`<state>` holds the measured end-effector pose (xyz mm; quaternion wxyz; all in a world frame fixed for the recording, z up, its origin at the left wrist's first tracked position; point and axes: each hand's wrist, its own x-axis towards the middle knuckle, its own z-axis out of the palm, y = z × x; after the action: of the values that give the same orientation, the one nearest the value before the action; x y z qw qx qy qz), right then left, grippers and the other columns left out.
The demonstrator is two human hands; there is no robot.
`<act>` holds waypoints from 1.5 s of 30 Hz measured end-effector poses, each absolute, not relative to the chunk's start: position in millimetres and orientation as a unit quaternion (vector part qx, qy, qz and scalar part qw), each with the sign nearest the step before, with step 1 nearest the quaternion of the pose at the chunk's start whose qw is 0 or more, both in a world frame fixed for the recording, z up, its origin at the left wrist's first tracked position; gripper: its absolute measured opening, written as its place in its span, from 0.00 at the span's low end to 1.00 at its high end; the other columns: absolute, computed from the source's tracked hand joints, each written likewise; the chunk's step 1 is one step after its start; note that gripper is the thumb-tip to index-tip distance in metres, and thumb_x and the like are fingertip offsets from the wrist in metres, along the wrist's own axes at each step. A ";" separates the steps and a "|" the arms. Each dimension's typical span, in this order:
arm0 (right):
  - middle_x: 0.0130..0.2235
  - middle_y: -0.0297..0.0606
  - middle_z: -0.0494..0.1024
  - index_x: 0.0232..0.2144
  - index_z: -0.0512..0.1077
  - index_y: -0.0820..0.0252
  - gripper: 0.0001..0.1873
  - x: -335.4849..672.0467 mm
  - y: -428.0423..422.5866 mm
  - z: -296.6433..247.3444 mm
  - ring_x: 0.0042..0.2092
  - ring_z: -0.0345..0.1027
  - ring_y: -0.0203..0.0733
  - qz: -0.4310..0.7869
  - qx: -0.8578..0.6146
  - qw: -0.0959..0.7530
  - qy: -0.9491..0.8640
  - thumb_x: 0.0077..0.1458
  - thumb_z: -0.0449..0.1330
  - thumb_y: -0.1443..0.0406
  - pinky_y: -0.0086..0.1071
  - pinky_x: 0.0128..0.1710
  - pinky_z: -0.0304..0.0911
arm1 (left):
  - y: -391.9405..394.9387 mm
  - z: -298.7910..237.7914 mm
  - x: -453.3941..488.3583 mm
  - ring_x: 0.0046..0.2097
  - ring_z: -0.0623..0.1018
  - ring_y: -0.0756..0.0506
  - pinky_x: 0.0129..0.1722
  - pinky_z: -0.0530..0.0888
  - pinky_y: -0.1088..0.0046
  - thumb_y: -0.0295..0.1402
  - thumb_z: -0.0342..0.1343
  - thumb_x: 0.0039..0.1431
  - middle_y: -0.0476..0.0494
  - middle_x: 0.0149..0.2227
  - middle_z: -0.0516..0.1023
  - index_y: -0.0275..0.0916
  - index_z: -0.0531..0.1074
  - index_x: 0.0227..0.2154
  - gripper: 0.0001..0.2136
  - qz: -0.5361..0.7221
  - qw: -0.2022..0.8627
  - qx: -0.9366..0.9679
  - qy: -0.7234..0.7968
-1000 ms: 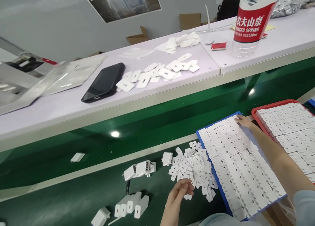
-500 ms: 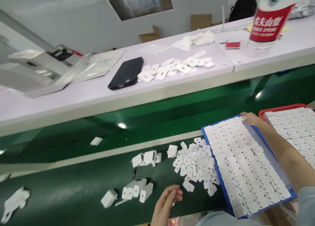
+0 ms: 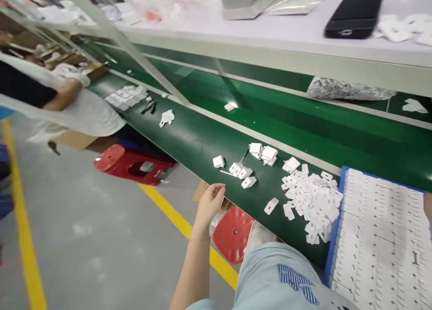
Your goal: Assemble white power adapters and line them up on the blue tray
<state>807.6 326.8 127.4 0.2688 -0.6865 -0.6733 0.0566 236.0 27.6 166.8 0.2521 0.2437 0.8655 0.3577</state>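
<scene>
My left hand (image 3: 211, 199) hovers by the near edge of the green work surface (image 3: 189, 141), fingers loosely curled and a little apart, with nothing visible in them. Closest to it are several white charger housings (image 3: 240, 171) in a cluster. A single housing (image 3: 271, 206) lies between that cluster and a heap of small white plastic plates (image 3: 312, 197). On the right, a blue tray (image 3: 333, 240) holds rows of white parts. Only a sliver of my right hand or arm (image 3: 428, 206) shows at the right edge, beside the tray; its fingers are out of frame.
Above runs a pale shelf (image 3: 270, 47) carrying a black phone (image 3: 353, 16). A bag of white pieces (image 3: 347, 89) lies below it. Red stools (image 3: 232, 233) stand on the floor. To the left, a co-worker (image 3: 67, 94) is at the same line; a white glove (image 3: 167, 118) lies nearer.
The view has swung left and down, bringing in the floor and co-worker. My left hand has moved left from the plates, uncovering a housing. My right hand has mostly left the frame.
</scene>
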 end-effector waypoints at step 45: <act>0.48 0.40 0.79 0.71 0.34 0.43 0.66 342.5 104.0 94.7 0.50 0.74 0.49 0.713 -0.545 0.366 -0.245 0.42 0.72 0.53 0.47 0.53 0.69 | 118.9 88.7 117.4 0.43 0.77 0.42 0.43 0.73 0.67 0.47 0.57 0.59 0.43 0.43 0.75 0.43 0.59 0.47 0.20 0.235 0.522 0.496 0.653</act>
<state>342.5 104.0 94.7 0.3662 -0.5450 -0.2451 0.7133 117.4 118.9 88.7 0.5216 0.4959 0.6532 0.2354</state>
